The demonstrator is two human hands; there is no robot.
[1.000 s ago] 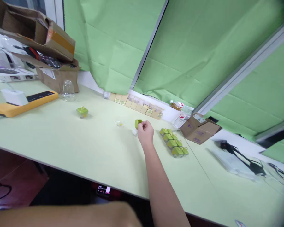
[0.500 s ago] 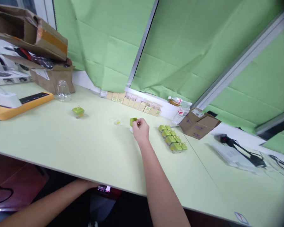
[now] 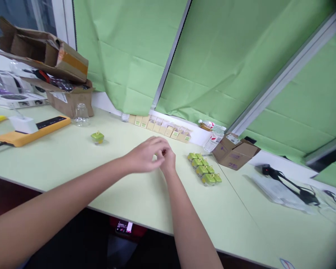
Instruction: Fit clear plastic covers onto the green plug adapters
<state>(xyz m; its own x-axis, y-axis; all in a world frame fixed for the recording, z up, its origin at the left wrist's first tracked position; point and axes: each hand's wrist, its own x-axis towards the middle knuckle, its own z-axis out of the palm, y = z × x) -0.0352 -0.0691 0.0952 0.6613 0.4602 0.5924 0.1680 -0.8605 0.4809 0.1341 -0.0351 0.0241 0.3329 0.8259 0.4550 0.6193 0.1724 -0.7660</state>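
Note:
My two hands meet over the pale green table (image 3: 72, 164). My right hand (image 3: 168, 161) is closed in a pinch. My left hand (image 3: 145, 156) has come in from the left, its fingers curled against the right fingertips. It hides whatever sits between them, including the small green cap seen earlier in the right hand. Just right of the hands stands a cluster of several small green-lidded jars (image 3: 205, 169). A single green-lidded jar (image 3: 97, 137) stands apart to the left.
A row of small beige boxes (image 3: 162, 127) lines the wall under the green curtain. Cardboard boxes (image 3: 70, 99), a clear glass bottle (image 3: 81, 114) and a yellow device (image 3: 30, 131) are at the far left. A small cardboard box (image 3: 235, 151) and a black cable (image 3: 285, 182) lie to the right.
My left arm has risen from below the table edge and reached across to join the right hand. The green cap in the right hand is now hidden. The right hand has barely moved.

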